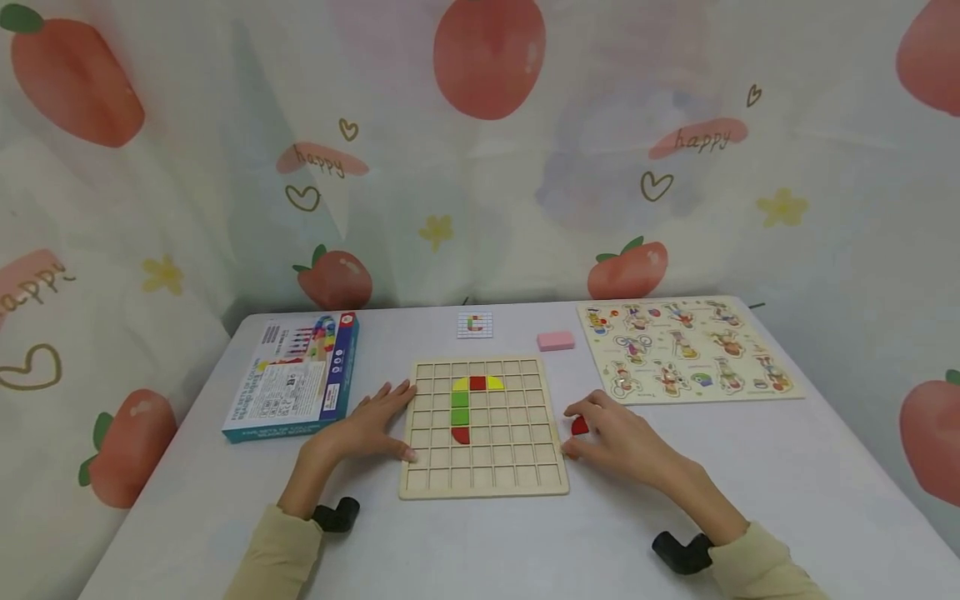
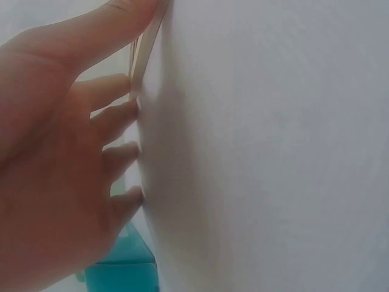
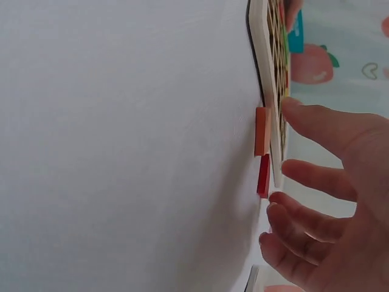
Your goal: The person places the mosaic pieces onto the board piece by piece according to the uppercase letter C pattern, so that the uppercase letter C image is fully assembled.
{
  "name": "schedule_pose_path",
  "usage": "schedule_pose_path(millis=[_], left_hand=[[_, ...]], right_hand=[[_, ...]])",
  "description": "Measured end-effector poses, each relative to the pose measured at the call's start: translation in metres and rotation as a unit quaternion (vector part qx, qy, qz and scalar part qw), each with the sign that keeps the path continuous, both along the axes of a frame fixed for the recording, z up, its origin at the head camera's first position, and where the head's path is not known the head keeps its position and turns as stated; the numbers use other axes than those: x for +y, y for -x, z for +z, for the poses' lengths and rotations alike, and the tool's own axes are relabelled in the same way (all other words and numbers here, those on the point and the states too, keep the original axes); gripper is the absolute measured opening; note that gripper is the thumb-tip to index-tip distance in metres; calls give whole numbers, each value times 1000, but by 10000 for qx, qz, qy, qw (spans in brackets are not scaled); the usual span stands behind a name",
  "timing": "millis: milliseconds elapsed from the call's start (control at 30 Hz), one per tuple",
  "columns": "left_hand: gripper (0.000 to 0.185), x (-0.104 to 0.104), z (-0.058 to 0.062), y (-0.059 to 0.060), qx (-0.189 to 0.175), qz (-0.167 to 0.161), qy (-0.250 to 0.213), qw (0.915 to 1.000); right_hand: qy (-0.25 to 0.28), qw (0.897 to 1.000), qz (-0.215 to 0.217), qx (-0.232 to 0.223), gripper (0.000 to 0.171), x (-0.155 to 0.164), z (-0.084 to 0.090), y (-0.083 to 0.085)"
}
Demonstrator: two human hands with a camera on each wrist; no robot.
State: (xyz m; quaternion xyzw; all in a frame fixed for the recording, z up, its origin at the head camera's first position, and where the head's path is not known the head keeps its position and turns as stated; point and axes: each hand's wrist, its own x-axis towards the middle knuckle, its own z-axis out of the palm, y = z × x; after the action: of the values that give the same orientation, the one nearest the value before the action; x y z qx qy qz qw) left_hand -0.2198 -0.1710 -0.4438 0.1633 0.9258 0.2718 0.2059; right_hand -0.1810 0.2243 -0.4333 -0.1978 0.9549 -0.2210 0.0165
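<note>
A wooden grid board [image 1: 517, 477] lies in the middle of the table. Set in its cells are a red square [image 1: 477, 383], yellow curved pieces [image 1: 496, 383], green squares [image 1: 460, 408] and a red curved piece [image 1: 461, 435]. My left hand [image 1: 362, 429] rests along the board's left edge, thumb and fingers spread. Beside the right edge, my right hand [image 1: 626, 439] hovers over a red piece [image 1: 580, 426], partly hidden by the fingers. In the right wrist view, an orange piece [image 3: 262, 131] and a red piece [image 3: 264, 176] lie by the board, below the parted thumb and fingers.
A small pattern card [image 1: 475, 324] and a pink block [image 1: 556, 341] lie behind the board. A blue-edged box [image 1: 292, 379] sits at the left. At the back right is a wooden picture puzzle board [image 1: 705, 354]. A printed curtain hangs behind the table.
</note>
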Motion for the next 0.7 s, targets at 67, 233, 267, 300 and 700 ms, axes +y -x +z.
schedule_pose_path(millis=[67,233,267,300,700], left_hand=[[110,0,1,0,-4,12,-40,10000],[108,-1,1,-1,44,8,2,10000],[108,-1,1,-1,54,15,14,10000],[108,-1,2,-1,56,20,15,10000],[107,0,1,-2,74,58,-48,9999]], right_hand=[[-80,10000,21,-7,44,4,-2,0],[136,9998,122,48,30,10,-6,3],[217,9996,176,97,26,10,-7,4],[288,9992,229,154,22,11,-8,5],[401,9963,736,173,13,9,-7,15]])
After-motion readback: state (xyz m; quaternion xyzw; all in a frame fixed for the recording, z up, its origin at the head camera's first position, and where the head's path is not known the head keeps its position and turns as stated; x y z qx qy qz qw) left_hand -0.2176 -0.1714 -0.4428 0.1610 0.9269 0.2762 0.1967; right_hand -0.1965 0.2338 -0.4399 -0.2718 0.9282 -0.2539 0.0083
